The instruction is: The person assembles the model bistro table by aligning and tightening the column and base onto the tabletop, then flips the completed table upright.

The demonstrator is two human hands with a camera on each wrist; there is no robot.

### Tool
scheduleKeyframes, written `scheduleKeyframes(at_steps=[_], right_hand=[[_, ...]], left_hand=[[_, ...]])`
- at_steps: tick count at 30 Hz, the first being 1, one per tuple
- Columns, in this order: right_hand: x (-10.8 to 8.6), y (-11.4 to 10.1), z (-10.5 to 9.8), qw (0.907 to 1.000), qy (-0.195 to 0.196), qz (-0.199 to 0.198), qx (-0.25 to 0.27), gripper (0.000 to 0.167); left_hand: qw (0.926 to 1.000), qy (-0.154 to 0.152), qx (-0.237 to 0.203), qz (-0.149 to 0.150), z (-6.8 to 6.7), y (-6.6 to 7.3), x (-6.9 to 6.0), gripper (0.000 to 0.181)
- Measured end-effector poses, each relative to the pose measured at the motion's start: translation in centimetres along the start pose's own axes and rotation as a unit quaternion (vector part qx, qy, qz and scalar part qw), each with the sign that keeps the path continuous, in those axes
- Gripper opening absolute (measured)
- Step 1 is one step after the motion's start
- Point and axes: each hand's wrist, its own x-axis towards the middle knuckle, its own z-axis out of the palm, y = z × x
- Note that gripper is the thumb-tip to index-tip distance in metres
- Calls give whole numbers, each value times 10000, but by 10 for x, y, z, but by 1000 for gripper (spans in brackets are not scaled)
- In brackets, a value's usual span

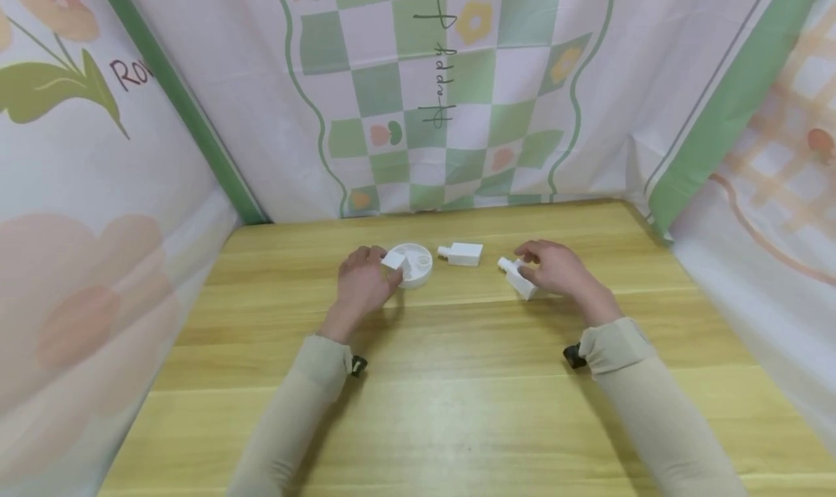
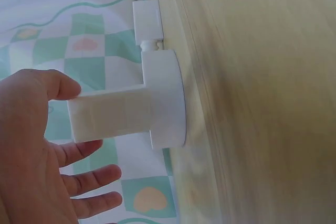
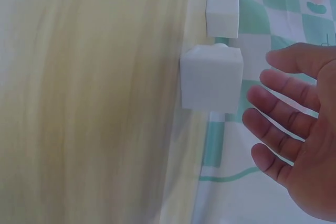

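Three white bottle-shaped blocks and one round white holder [image 1: 423, 280] sit in the middle of the head view, on a wood-grain desk [image 1: 444, 395]. On my feed the left hand [image 1: 366, 279], just left of centre, pinches the left block [image 1: 394, 260] between thumb and index finger; its other fingers are spread apart, as the left wrist view shows me. That block stands upright at the holder, its lower end meeting the holder's top (I cannot tell from here how deep it goes in). A small ring [image 1: 424, 260] shows on the right part of the holder's upper face.

Just right of the holder, I see the middle block [image 1: 465, 255] lying on its side, its narrow neck pointing to the left of the frame. Further right lies the right block [image 1: 520, 283], turned at a slant, with its neck toward the upper left. Over it I have the right hand [image 1: 555, 268], fingers loosely bent and parted, holding nothing; in the right wrist view its fingertips are near the block, with a gap between.

Both arms reach in from the bottom edge in beige sleeves [image 1: 287, 403], a black device [image 1: 575, 356] at each cuff. Across the top of the frame I get a green-and-white checked cloth [image 1: 470, 76] with flowers and lettering.
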Motion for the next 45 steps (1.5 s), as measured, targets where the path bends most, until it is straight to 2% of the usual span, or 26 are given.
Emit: scheduleKeyframes(at_steps=[7,16,21,24,30,38,45], right_hand=[[-6,6,-1,9998,-97,149,-5,44],[-13,10,0,9991,-263,311,-95,55],[-17,10,-1,9972,-426,574,-235,62],[-18,10,0,9958,-491,711,-316,61],[-18,13,4,9955,-533,695,-368,54],[-19,17,8,9968,-397,650,-255,40],[-20,17,10,9977,-290,570,-208,35]], left_hand=[[9997,203,-34,126,3,-4,0,60],[9998,158,57,78,2,-5,0,58],[9998,183,-14,82,3,-6,0,57],[9997,226,-72,99,3,-6,0,55],[9993,311,-144,152,4,-5,0,53],[9994,292,-172,109,6,-4,1,53],[9984,335,-435,160,4,-5,1,50]])
